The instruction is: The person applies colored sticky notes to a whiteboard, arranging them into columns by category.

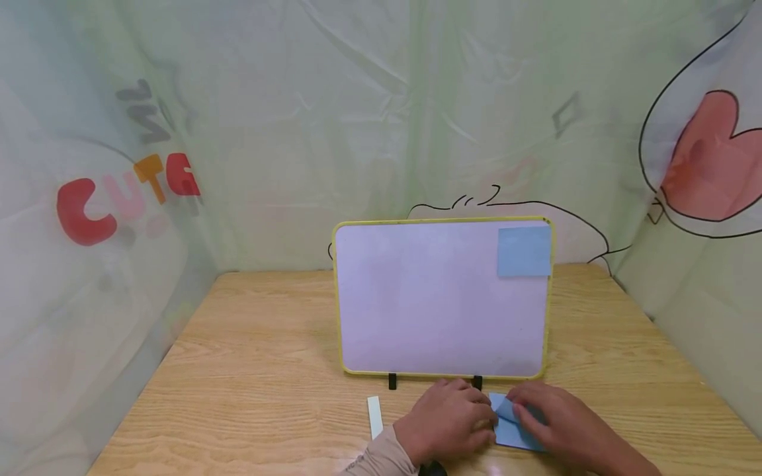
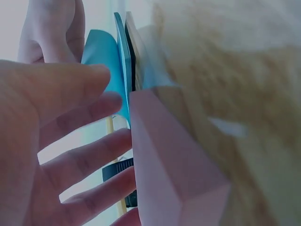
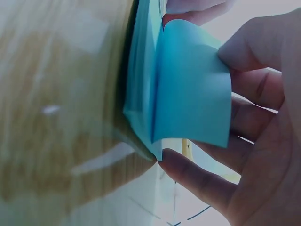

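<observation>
Near edge of the table: your two hands meet over a blue sticky-note pad [image 1: 513, 431] lying flat on the wooden table [image 1: 256, 370], just in front of the whiteboard's feet.
Right hand [image 1: 556, 423]: your fingers [image 3: 254, 52] curl round the top blue sheet [image 3: 193, 89], which is bent up and away from the pad; the thumb sits at the pad's lower corner in the right wrist view.
Left hand [image 1: 446, 420]: your fingers [image 2: 84, 122] lie nearly straight and slightly apart, their tips against the pad's left edge; they do not close round it.
Pink block [image 2: 169, 165]: seen only in the left wrist view, right beside your fingertips; what it is cannot be told.
Whiteboard [image 1: 428, 304]: yellow-framed, upright on two black feet behind the pad, with one blue note [image 1: 524, 251] stuck in its upper right corner.
White strip [image 1: 375, 416]: lies on the table just to the left of your left hand, apart from it.
</observation>
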The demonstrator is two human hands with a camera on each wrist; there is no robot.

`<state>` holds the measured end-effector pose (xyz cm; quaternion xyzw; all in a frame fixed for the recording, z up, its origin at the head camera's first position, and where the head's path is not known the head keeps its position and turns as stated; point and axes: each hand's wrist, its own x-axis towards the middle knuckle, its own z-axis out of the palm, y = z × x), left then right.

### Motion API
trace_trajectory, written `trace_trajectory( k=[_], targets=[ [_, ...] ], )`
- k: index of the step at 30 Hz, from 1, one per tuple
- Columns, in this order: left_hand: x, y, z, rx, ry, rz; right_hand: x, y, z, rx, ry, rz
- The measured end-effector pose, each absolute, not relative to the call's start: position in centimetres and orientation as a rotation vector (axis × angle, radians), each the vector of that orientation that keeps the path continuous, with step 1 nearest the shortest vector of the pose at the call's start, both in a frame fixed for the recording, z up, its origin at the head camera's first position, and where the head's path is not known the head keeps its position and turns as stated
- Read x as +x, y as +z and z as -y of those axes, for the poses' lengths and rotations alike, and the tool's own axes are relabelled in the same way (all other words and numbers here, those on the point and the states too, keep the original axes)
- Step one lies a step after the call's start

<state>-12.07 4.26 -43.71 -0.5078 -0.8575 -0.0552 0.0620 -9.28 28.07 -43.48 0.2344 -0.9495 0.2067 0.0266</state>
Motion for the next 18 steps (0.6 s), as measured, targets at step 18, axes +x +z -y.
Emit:
trace_trajectory(
  k=[18],
  targets=[
    [-11.79, -44.20, -4.14, -1.560, -0.145, 2.580, -9.25, -43.28, -28.15, 0.804, 0.714, 2.982]
  ],
)
